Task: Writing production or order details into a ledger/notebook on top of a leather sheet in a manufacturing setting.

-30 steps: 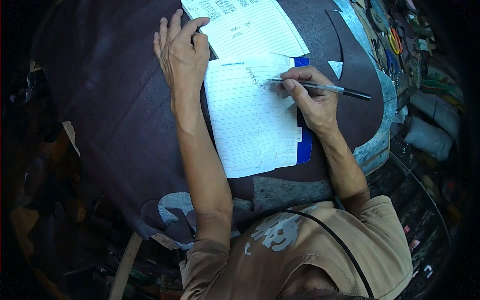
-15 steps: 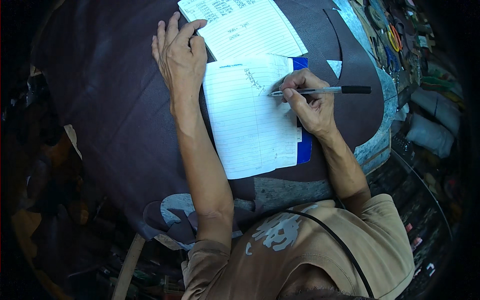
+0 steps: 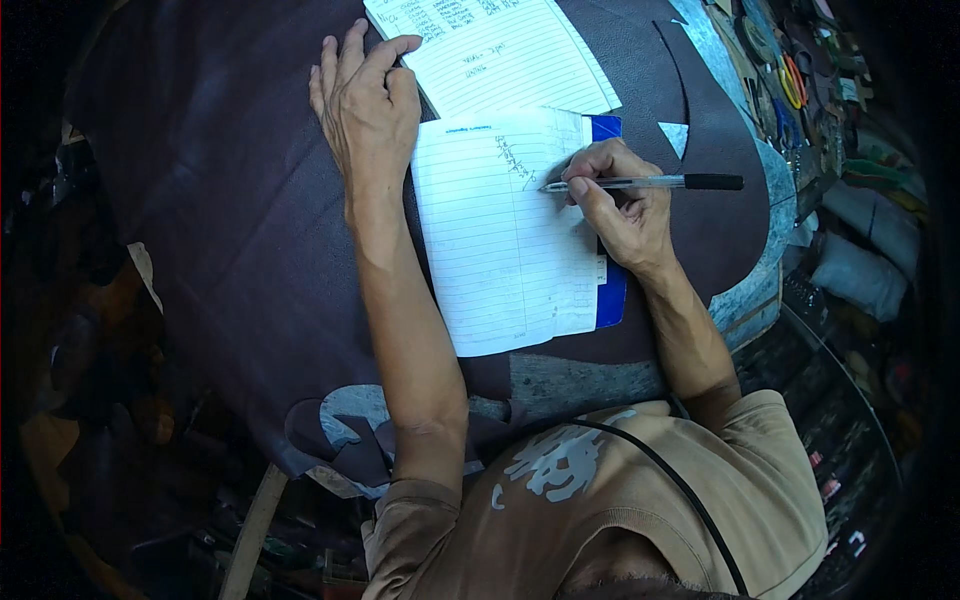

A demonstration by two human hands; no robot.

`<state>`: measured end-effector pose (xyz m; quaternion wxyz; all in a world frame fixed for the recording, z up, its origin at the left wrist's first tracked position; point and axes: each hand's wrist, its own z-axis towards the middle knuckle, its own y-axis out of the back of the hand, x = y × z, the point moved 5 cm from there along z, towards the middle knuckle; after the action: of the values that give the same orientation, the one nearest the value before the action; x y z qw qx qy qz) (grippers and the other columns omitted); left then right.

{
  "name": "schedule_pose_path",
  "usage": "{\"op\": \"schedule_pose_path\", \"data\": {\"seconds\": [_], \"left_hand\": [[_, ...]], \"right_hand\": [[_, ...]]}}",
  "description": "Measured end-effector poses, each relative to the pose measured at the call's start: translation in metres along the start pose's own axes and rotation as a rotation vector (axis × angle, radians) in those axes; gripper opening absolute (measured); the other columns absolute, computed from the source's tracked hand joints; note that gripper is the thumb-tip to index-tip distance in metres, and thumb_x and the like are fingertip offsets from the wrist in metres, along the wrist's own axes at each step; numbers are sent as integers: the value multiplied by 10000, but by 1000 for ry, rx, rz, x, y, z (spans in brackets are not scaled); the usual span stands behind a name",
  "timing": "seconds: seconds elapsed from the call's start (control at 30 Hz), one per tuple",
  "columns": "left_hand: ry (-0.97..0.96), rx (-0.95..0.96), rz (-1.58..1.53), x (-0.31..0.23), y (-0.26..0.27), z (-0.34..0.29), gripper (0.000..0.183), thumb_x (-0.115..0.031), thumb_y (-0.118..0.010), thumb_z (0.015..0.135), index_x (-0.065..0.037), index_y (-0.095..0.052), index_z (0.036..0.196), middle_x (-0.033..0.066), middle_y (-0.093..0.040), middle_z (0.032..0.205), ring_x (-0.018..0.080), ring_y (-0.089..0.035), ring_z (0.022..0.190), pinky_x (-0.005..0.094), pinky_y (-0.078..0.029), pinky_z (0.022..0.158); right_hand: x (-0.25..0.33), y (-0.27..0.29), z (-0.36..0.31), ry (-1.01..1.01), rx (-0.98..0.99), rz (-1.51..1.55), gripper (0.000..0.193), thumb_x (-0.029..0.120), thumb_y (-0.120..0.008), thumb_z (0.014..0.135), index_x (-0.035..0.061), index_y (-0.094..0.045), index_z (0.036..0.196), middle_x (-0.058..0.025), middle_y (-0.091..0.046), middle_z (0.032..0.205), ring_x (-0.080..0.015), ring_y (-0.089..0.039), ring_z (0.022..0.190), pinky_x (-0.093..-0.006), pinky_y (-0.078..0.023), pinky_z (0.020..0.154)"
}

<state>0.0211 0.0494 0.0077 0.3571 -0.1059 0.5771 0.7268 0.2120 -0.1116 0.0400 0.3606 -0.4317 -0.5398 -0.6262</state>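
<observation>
I read this as the writing step: my right hand (image 3: pixel 625 205) is closed around a pen (image 3: pixel 640 183), fingers pinched near the tip, with the black cap end pointing away to the right of the hand and the tip touching the lined sheet (image 3: pixel 505 235) just left of the knuckles, at the end of a short column of handwriting near the top of the page. My left hand (image 3: pixel 365 105) is flat and open, holding nothing, palm down on the dark leather (image 3: pixel 220 220) that covers the surface, its fingertips just beside the corner of a second lined sheet (image 3: pixel 500 50) lying beyond it. The sheet being written on lies between my two hands, over a blue board (image 3: pixel 610 295) whose edge shows under the right wrist. Tools, among them scissors (image 3: pixel 790 85), lie well apart to the right of the right hand. By my judgement the next move calls for small, steady strokes, light pressure on the soft leather underlay, and the left hand keeping the paper from sliding
</observation>
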Motion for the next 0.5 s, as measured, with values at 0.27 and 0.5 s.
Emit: {"op": "schedule_pose_path", "data": {"seconds": [0.27,0.5], "left_hand": [[3,-4,8,0,0,-1,369,-181,-472,898,-210,-748,1141,125,-505,1480,326,-328,1454,482,-141,1225],[0,-7,-5,0,0,0,377,-177,-466,893,-206,-748,1142,139,-503,1480,335,-324,1455,482,-139,1224]], "right_hand": [[2,0,0,6,-3,-7,126,186,-633,841,68,-679,841,-38,-650,739,-133,-494,697,-329,-399,652],[1,1,0,4,3,-14,119,182,-626,841,72,-670,834,-38,-650,740,-127,-487,686,-331,-386,653]]}}
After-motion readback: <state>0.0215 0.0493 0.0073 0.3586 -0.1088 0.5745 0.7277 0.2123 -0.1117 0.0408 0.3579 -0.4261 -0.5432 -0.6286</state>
